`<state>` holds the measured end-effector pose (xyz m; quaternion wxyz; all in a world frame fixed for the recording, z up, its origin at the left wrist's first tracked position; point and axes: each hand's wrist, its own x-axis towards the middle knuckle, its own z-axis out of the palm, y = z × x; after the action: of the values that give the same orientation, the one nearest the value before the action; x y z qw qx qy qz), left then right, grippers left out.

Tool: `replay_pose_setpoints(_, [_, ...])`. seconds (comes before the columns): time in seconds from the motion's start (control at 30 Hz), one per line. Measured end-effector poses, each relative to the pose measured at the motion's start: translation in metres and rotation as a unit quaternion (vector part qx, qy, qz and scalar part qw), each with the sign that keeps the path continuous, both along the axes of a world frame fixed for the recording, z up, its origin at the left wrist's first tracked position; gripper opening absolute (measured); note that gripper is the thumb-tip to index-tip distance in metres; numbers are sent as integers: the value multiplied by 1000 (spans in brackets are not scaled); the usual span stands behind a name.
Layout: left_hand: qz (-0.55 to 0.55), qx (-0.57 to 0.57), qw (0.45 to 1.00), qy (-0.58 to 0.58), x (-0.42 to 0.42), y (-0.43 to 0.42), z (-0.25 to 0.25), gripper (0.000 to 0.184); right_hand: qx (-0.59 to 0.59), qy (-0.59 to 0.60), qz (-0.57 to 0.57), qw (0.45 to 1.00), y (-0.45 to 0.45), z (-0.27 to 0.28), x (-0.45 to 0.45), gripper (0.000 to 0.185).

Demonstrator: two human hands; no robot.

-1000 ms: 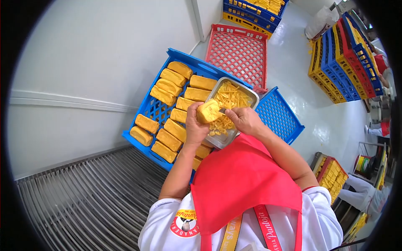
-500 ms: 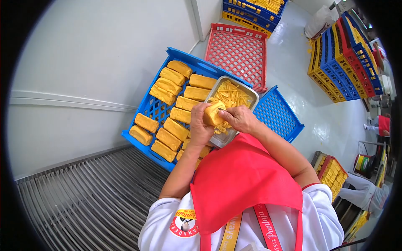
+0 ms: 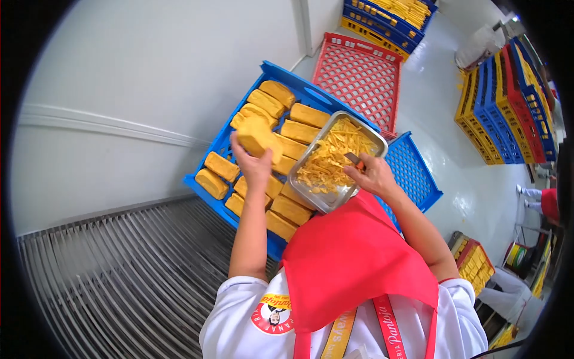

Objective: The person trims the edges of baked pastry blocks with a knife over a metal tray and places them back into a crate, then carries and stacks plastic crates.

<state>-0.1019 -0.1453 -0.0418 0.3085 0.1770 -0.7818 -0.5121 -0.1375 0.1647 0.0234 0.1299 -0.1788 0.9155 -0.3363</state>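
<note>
The left hand grips a yellow loaf from its near end — fingers along the left, thumb on the right — over the left part of the large blue crate, where more yellow loaves lie in slanting rows. To the right, the right hand is closed around a short knife, its blade pointing left over yellow shavings in the metal tray; on the far side lies a red crate, and a smaller blue crate sits right of the tray.
</note>
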Motion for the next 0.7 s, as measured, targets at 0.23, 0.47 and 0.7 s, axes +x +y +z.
replay_pose_setpoints(0.23, [102, -178, 884, -421, -10, -96, -34, 80, 24, -84, 4, 996, 3, -21, 6, 40])
replay_pose_setpoints(0.47, [31, -153, 927, -342, -73, -94, -94, 64, 66, -127, 13, 990, 2, -20, 5, 41])
replay_pose_setpoints(0.7, [135, 57, 921, -362, -93, -76, -99, 79, 65, -163, 32, 984, 7, -21, 9, 42])
